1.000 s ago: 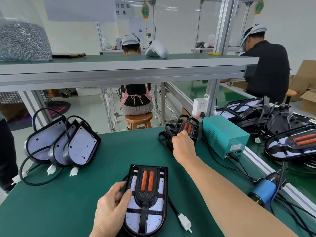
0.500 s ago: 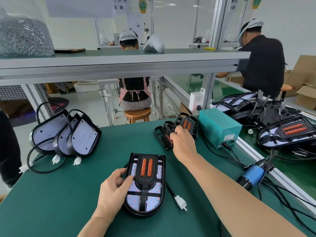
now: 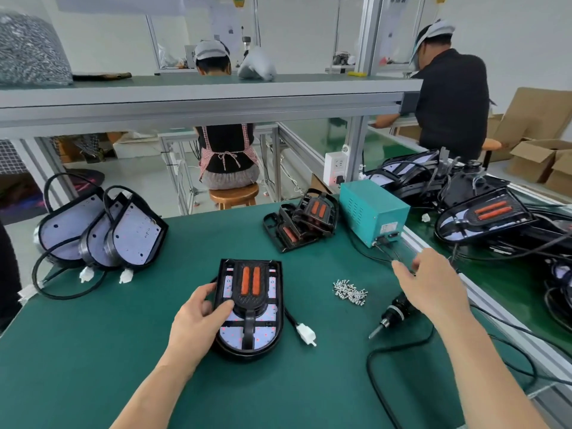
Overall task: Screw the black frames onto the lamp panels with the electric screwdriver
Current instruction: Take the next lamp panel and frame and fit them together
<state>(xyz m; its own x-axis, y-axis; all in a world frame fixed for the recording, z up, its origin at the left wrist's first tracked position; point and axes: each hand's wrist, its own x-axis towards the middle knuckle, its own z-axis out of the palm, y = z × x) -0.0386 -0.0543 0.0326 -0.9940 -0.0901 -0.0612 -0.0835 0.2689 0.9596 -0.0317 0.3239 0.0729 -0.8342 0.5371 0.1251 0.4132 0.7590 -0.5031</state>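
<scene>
The left grip (image 3: 198, 320) is closed on the left edge of the rounded, black-rimmed lamp panel (image 3: 263, 334), thumb laid on top, pinning it flat to the green matted bench (image 3: 93, 351).

At far left, three bare panels with pale, dotted faces (image 3: 136, 233) lean against one another, their black cords looped on the mat. The held panel lies near centre with its long axis running far to near, rounded end toward the person. On it sits a black ribbed plastic frame with two orange bars (image 3: 250, 284), no screws visible in it yet.

To its right lies a small heap of bright metal screws (image 3: 349, 292), loose and easily scattered. Right again is the black, cylindrical electric screwdriver (image 3: 394, 312), lying on its side, bit pointing near-left toward the panel, body running far-right under the right grip (image 3: 433, 289). That grip hovers just above the tool with fingers spread and slack, holding nothing. It is clearly the nearer one to the tool, and the coming move looks like a short drop onto the barrel, along its axis.
</scene>
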